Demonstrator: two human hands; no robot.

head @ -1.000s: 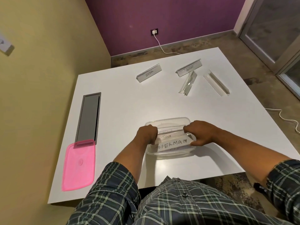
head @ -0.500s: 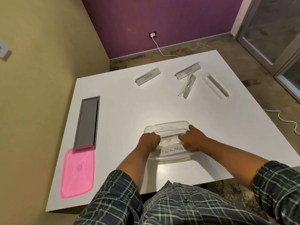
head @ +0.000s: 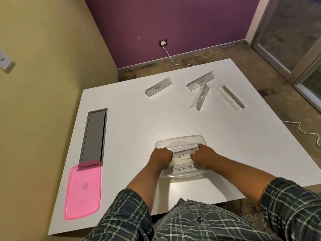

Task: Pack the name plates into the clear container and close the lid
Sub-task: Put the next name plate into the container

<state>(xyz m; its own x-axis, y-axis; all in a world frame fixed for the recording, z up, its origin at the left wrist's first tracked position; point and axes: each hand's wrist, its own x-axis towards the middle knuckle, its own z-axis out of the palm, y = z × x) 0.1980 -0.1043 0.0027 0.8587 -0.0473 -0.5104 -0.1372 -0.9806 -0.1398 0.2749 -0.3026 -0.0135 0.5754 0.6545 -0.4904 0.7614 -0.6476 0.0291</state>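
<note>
Both hands down in the clear container [head: 180,140] at the near table [head: 130,136] edge — left hand [head: 161,156] and right hand [head: 202,156] curled on the ends of the TIGER plate [head: 180,156], beside SUPERMAN [head: 182,169]. Four plates [head: 158,86] well apart at the far side; pink lid [head: 82,188] off left. Likely trouble — plates wedged crooked, no room left, lid refusing to seat.

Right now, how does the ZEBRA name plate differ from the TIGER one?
The ZEBRA plate stands untouched on the far table; the TIGER plate sits inside the clear container, flanked by the left hand and right hand. Both bear handwritten labels.
</note>
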